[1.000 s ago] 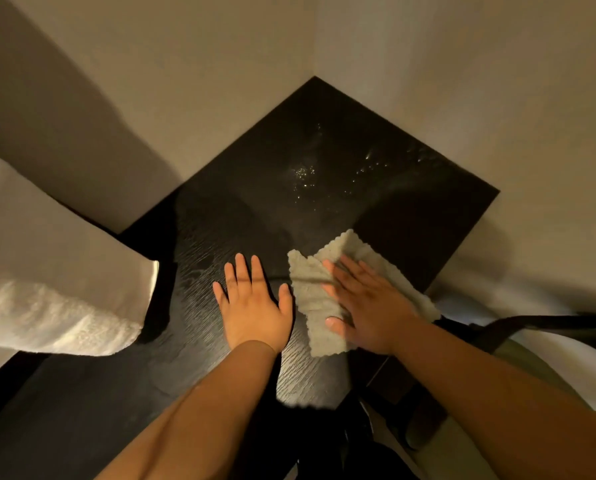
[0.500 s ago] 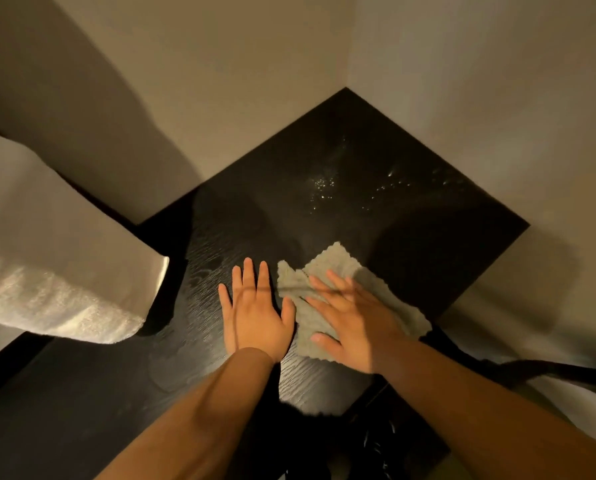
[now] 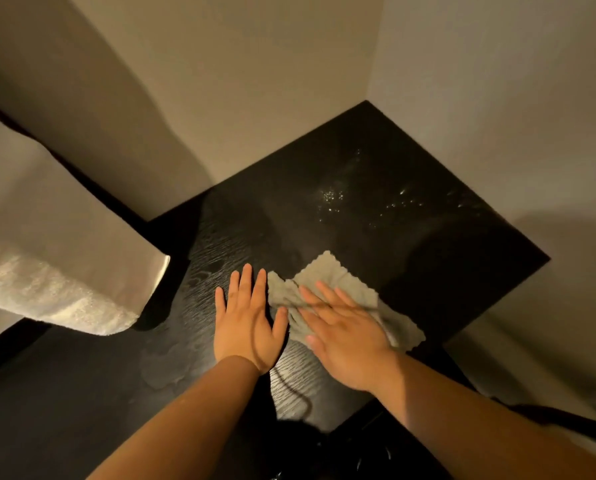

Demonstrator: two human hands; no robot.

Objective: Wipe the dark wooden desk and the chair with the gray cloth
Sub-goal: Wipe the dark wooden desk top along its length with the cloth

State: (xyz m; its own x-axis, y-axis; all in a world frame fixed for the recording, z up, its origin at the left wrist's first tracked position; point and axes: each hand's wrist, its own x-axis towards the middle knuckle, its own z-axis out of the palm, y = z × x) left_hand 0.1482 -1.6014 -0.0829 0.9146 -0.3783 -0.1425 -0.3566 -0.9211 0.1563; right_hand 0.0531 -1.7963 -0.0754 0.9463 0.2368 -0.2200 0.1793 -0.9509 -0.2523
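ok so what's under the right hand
The gray cloth lies on the dark wooden desk, pressed down by the right hand with straight fingers. The hand covers the cloth's middle, so that part cannot be seen.

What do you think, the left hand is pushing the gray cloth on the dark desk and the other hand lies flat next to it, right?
Not quite. The head view shows the right hand pushing the gray cloth on the dark desk, and the left hand lies flat next to it.
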